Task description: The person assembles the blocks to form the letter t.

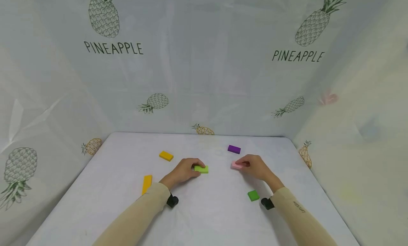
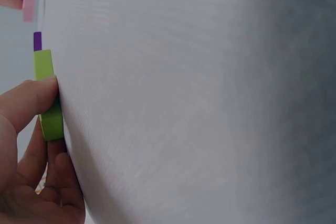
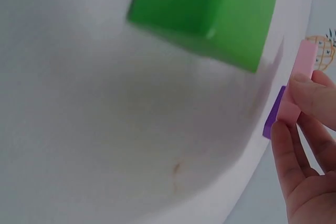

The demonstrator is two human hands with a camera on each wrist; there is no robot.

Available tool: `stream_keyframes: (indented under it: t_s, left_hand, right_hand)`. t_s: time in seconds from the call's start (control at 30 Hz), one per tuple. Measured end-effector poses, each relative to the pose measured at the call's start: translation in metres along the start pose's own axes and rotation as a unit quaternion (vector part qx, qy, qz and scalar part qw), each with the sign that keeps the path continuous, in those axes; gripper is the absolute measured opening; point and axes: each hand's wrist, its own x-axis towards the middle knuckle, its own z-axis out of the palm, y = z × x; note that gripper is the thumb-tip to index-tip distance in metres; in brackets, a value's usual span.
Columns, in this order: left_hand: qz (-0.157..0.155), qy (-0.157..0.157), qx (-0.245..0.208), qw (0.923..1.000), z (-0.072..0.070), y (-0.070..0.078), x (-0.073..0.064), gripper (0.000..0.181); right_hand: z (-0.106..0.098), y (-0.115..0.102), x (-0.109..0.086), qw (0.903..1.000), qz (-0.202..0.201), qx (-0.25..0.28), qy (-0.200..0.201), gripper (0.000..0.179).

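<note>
My left hand (image 1: 186, 170) pinches a lime green block (image 1: 203, 169) near the middle of the white table. In the left wrist view the thumb lies across one face of that lime green block (image 2: 44, 66), with fingers behind it. To the right, my right hand (image 1: 255, 166) holds a pink block (image 1: 236, 165) between thumb and fingertips. The right wrist view shows the pink block (image 3: 303, 64) apart from the table, with the purple block (image 3: 272, 116) beyond it. On the table the purple block (image 1: 234, 149) lies just behind the right hand.
A green block (image 1: 253, 195) lies close to the right wrist. Left of the left hand lie a short yellow block (image 1: 166, 155) and a longer yellow block (image 1: 147, 184), partly hidden by the sleeve. A pineapple-printed sheet (image 1: 207, 62) hangs behind the table (image 1: 210, 217).
</note>
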Motion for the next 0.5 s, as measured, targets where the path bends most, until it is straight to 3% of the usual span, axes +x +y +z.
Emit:
stream_keyframes:
  t_s: [0.17, 0.5]
  left_hand:
    - [0.002, 0.001, 0.001, 1.0000, 0.000, -0.001, 0.001, 0.027]
    - [0.011, 0.000, 0.004, 0.9999, 0.000, -0.001, 0.001, 0.027]
  right_hand:
    - [0.004, -0.007, 0.006, 0.9997, 0.015, 0.016, -0.014, 0.026]
    - [0.015, -0.019, 0.014, 0.9995, -0.025, 0.010, -0.018, 0.026]
